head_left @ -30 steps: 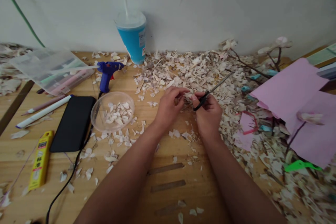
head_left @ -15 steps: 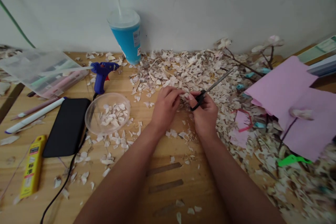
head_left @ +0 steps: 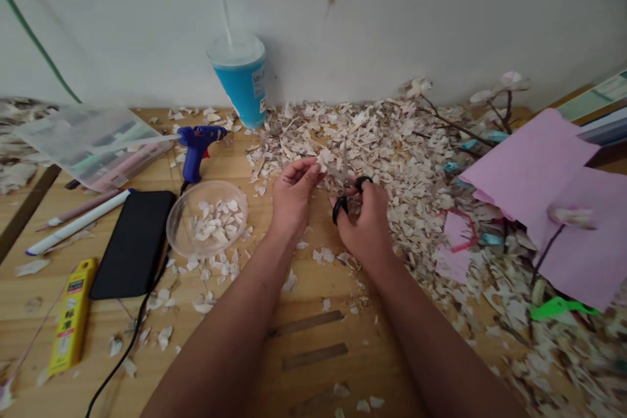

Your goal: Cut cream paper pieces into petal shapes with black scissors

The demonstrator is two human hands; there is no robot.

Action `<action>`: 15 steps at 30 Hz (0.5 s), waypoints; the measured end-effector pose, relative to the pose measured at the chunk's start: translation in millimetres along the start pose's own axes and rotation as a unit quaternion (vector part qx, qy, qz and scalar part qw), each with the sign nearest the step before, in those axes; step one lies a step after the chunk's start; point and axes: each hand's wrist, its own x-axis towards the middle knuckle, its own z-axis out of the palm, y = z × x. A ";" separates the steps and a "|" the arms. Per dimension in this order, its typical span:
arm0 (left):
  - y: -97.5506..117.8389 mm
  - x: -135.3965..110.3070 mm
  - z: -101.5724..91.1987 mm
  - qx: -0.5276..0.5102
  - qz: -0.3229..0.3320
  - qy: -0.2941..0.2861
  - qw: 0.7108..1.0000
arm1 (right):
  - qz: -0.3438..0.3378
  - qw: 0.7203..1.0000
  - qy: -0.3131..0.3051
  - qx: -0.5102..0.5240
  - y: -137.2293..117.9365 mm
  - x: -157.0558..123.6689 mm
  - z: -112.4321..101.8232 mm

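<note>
My left hand (head_left: 292,194) pinches a small pale husk piece (head_left: 324,158) between thumb and fingertips, lifted a little above the wooden table (head_left: 313,313). My right hand (head_left: 365,219) grips black-handled scissors (head_left: 345,192); the blades point up and away toward the husk piece, with the tips close to it. Both hands hover at the near edge of a big heap of pale husk scraps (head_left: 386,137). A clear round bowl (head_left: 206,218) holding several cut pieces sits left of my left hand.
A blue glue gun (head_left: 197,145), a blue cup with a straw (head_left: 240,81), a black phone (head_left: 134,243), a yellow cutter box (head_left: 68,315), pens (head_left: 78,222) and a clear case (head_left: 93,140) lie to the left. Pink paper sheets (head_left: 553,196) and flower twigs (head_left: 504,95) fill the right side.
My right hand has turned the scissors from pointing off to the right to pointing at the piece. My left hand lifted the husk piece slightly. The view shifted a little.
</note>
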 end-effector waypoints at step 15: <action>-2.1 -2.6 2.6 -0.054 -0.031 0.011 0.998 | 0.001 0.995 -0.065 -0.079 -1.7 0.8 0.8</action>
